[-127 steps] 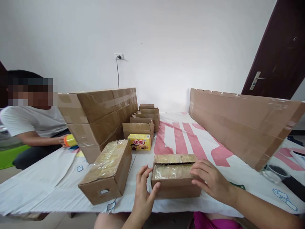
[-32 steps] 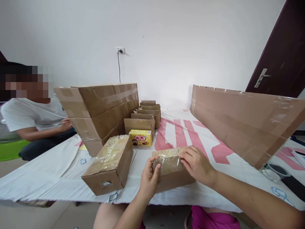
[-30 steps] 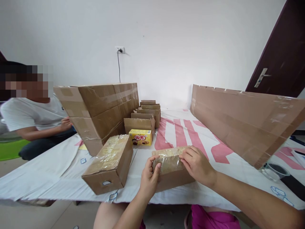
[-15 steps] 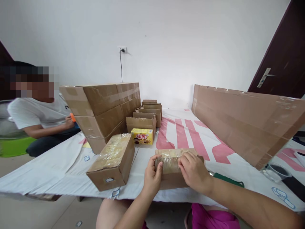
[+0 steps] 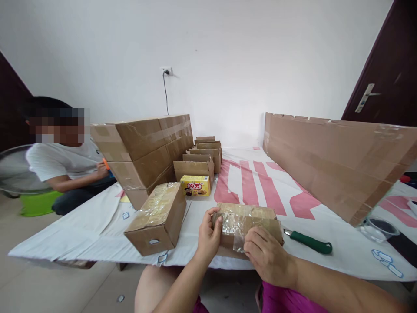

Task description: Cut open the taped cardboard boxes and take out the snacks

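A small cardboard box [image 5: 260,211] lies right in front of me, with shiny clear tape [image 5: 239,240] across its top and a loose end hanging over the near side. My left hand [image 5: 209,234] grips the box's left end, thumb on top and fingers round the far edge. At the near right, my right hand [image 5: 269,256] is closed in a pinch at the tape's loose end; the fingertips are partly hidden. A green-handled utility knife [image 5: 311,242] rests on the cloth to the right of the box, its metal tip towards it.
Left of my hands sits a longer taped box [image 5: 159,208], beside a yellow snack box [image 5: 195,186]. Behind stand open cartons [image 5: 193,168] and a tall box stack [image 5: 140,152]. A cardboard panel [image 5: 332,161] and clear cup [image 5: 379,229] are right. A person [image 5: 71,165] sits left.
My right hand has moved down from the box top to its near side, drawing the tape's end with it. My left hand keeps its hold. More of the knife shows.
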The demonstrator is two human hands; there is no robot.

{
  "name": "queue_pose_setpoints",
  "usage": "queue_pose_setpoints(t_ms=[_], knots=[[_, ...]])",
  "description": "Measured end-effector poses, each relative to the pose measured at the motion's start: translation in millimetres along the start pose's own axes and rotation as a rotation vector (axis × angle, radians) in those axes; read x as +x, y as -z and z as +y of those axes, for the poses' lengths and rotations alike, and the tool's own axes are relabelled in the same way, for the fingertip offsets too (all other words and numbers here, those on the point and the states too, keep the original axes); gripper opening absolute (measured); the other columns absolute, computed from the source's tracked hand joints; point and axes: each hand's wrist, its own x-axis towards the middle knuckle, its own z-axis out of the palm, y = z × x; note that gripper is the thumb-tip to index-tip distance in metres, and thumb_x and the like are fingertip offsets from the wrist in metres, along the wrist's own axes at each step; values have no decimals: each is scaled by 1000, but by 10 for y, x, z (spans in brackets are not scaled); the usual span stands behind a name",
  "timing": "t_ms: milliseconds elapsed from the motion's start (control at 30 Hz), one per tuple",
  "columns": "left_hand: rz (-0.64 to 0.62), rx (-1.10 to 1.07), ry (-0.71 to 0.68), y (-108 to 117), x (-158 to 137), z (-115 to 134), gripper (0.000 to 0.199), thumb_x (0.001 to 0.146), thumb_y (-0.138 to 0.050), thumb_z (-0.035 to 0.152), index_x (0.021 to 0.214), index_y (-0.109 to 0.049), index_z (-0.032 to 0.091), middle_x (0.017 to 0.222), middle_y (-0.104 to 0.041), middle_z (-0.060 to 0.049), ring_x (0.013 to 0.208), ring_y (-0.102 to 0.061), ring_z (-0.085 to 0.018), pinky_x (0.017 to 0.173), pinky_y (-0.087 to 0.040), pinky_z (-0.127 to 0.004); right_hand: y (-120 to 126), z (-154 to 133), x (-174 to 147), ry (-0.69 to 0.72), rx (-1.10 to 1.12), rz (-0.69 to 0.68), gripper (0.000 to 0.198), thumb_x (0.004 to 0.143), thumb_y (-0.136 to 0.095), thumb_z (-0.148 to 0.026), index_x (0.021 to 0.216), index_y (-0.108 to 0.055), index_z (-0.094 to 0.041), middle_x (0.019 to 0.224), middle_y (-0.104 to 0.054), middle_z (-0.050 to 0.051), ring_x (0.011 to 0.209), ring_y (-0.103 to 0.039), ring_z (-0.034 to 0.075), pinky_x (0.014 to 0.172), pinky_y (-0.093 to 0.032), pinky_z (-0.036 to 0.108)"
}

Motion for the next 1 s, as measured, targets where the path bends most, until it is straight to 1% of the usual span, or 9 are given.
queue_pose_setpoints(t_ms=[133,333,500,633,700,767,833,900,1000], knots=[[17,3,9,-38,46,44,38,81,-61,49,106,-54,20,95,-63,-4,85,-62,-19,76,-46,-28,-34,45,-14,10,52,119,20,87,-41,-4,90,-55,-17,107,-60,11,108,-51,23,93,-46,41],[-5,-18,28,-74,39,86,39,82,-60,51,105,-53,20,87,-62,-2,76,-59,-17,70,-45,-27,-50,41,38,-130,271,232,17,91,-37,-7,88,-47,-20,82,-61,4,79,-55,18,76,-46,36],[-76,-156,129,-43,55,114,40,82,-59,51,109,-50,22,93,-61,-2,82,-58,-17,73,-44,-26,-53,14,-83,-63,350,126,13,88,-36,-9,86,-40,-21,74,-53,2,69,-48,17,70,-42,34],[-226,-163,223,61,192,255,35,83,-56,54,87,-58,20,79,-57,1,75,-50,-14,70,-39,-23,-27,-13,-190,-46,301,48,4,91,-40,-18,94,-43,-19,69,-52,0,63,-46,16,65,-41,32],[-315,-132,247,128,299,329,38,81,-57,56,77,-59,18,71,-53,2,69,-47,-14,66,-37,-23,19,-27,-176,-75,255,43,16,93,-46,-26,106,-46,-17,66,-53,-1,61,-48,16,66,-42,32],[-386,-136,270,189,410,377,40,77,-62,56,70,-60,17,66,-52,2,65,-45,-14,63,-36,-24,96,-30,-107,-110,196,35,19,92,-50,-23,109,-49,-17,69,-58,-1,62,-52,16,69,-42,32],[-434,-150,285,232,499,388,39,73,-67,54,66,-60,16,65,-53,2,65,-46,-14,63,-36,-24,194,-6,-2,-151,168,32,11,90,-50,-15,100,-54,-20,71,-63,0,62,-53,14,67,-41,30],[-437,-175,288,251,541,363,37,72,-69,53,69,-61,16,68,-56,1,66,-48,-14,64,-37,-24,288,47,108,-195,159,40,11,89,-50,-11,90,-55,-21,69,-63,-1,58,-52,13,62,-39,28],[-378,-240,302,224,506,280,37,76,-64,54,86,-57,20,68,-56,4,61,-49,-12,58,-36,-22,357,128,249,-250,133,33,12,90,-50,-12,87,-57,-21,66,-62,-1,59,-55,13,61,-38,27]])
